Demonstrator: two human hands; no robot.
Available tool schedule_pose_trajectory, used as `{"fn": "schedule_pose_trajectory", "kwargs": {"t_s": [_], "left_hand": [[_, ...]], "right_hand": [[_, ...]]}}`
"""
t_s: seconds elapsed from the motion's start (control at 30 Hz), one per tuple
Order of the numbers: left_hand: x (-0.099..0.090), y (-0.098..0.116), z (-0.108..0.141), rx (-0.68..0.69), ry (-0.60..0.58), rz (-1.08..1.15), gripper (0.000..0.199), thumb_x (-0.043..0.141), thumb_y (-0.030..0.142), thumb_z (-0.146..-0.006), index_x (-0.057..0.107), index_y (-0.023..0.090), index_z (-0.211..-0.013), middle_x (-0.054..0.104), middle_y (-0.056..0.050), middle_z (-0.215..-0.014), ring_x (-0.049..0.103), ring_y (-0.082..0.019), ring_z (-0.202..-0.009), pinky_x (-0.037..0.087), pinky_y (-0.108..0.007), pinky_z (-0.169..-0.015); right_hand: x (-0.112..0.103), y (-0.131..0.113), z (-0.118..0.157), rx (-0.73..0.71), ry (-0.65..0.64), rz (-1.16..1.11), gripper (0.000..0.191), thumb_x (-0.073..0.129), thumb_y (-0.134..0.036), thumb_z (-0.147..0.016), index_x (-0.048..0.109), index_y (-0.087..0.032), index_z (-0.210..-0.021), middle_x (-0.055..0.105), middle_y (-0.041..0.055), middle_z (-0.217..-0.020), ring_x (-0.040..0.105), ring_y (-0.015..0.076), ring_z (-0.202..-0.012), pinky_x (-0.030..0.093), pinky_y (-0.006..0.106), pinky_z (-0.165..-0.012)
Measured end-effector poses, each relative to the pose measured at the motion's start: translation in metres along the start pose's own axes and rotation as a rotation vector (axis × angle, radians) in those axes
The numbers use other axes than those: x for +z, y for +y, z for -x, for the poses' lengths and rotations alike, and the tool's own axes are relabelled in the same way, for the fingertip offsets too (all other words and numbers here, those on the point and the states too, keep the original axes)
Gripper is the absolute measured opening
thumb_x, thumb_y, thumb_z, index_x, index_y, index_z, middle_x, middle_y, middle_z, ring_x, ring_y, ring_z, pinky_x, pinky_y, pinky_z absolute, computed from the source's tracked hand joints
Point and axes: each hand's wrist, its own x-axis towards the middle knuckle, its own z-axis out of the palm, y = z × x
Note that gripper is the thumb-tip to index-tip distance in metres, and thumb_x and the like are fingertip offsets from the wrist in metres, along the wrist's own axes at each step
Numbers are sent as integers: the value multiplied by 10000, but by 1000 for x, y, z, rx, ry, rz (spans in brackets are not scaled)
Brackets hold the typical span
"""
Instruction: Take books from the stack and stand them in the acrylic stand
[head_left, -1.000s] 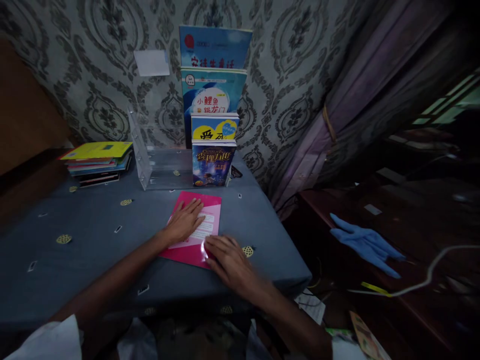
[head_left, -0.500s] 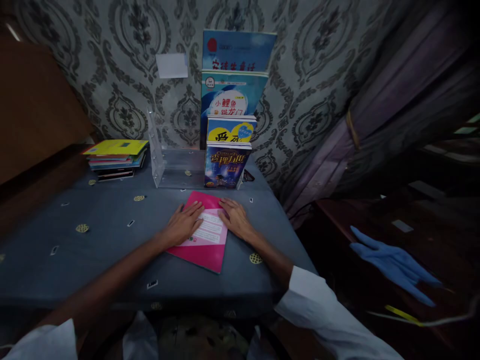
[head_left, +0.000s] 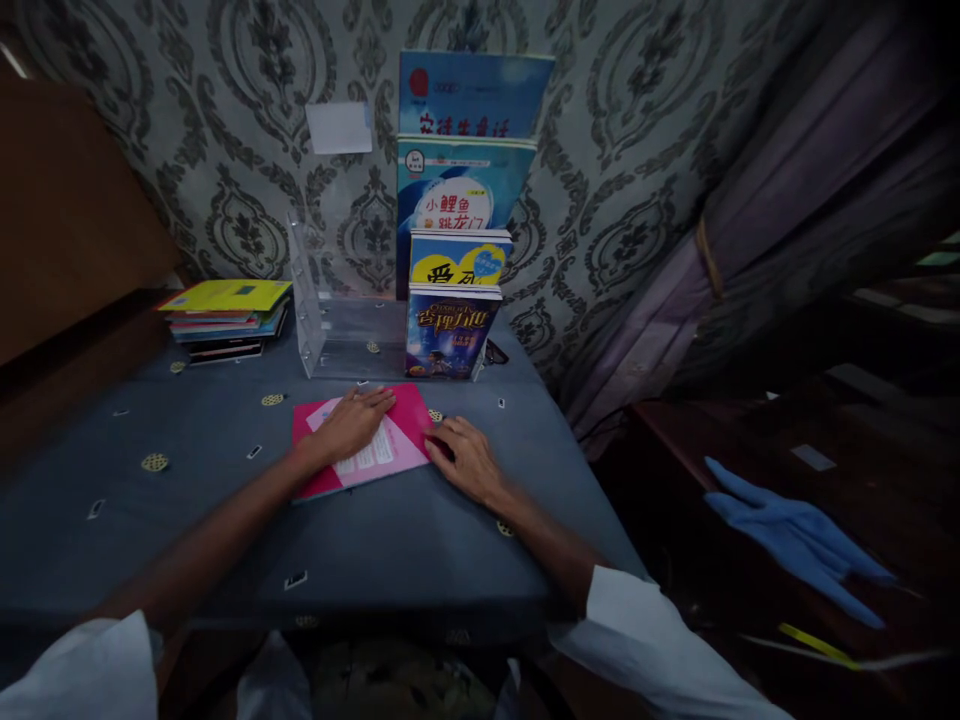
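A pink book (head_left: 409, 405) lies flat on the table with its long side running left to right, slightly tilted. It carries a paler pink panel with small text. My left hand (head_left: 351, 425) rests flat on its upper middle, fingers stretched towards the right. At the book's right edge is my right hand (head_left: 466, 458), with its thumb and fingertips touching or very near that edge and slightly bent. Behind the book stands a clear acrylic rack (head_left: 307, 300). Several books stand in tiers on its right side, the lowest a dark blue book (head_left: 450, 340).
A stack of books with a yellow one (head_left: 225, 296) on top lies at the back left. A dark object (head_left: 495, 352) sits right of the rack. Blue gloves (head_left: 799, 535) lie on a dark red surface at the right, near a tied curtain (head_left: 675, 300).
The pink book has turned from nearly upright to sideways and shifted left. My left hand moved slightly left with it. My right hand slid from its top down to its right edge.
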Motion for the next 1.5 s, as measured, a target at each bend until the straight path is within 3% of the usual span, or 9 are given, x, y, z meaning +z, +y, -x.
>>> {"fn": "schedule_pose_trajectory", "kwargs": {"t_s": [0.2,0.47,0.93,1.13,1.33,1.5], "left_hand": [[-1,10,-24,31,37,-17,415,371,210,-1001,581,140,-1352,575,-145,-1441,529,-248,-1345,387,-416,-1131],[-2,20,-47,19,28,55,454,370,189,-999,537,177,-1421,546,-106,-1478,533,-251,-1321,410,-433,-1089],[13,18,-54,50,71,93,489,367,160,-975,515,166,-1441,534,-95,-1493,496,-240,-1353,375,-425,-1093],[4,30,-38,101,42,142,494,372,156,-969,529,206,-1435,544,-85,-1485,491,-232,-1364,374,-441,-1104],[-14,55,2,218,3,218,491,383,194,-997,494,254,-1471,528,-82,-1499,513,-235,-1347,391,-435,-1092],[-19,69,31,273,6,258,483,361,185,-1021,480,280,-1479,565,-67,-1466,512,-201,-1357,371,-408,-1132]], "right_hand": [[3,6,0,-107,-56,-44,307,636,-372,-944,707,-180,-1173,676,90,-995,608,223,-960,517,387,-889],[5,13,-1,-136,-85,-84,352,645,-438,-932,703,-191,-1176,651,82,-1014,601,222,-996,530,384,-901],[1,22,-1,-149,-144,31,368,681,-434,-910,682,-212,-1202,689,86,-1083,628,236,-1037,508,395,-915],[-3,16,-1,-109,-94,44,432,681,-464,-899,641,-182,-1224,676,120,-1115,632,272,-1044,521,441,-920],[-5,16,-2,-17,-65,34,696,703,-490,-870,448,-225,-1460,608,147,-1260,593,316,-1183,506,511,-977],[2,25,0,-33,-110,7,743,684,-458,-893,361,-263,-1533,571,154,-1398,541,310,-1299,452,527,-1053]]}}
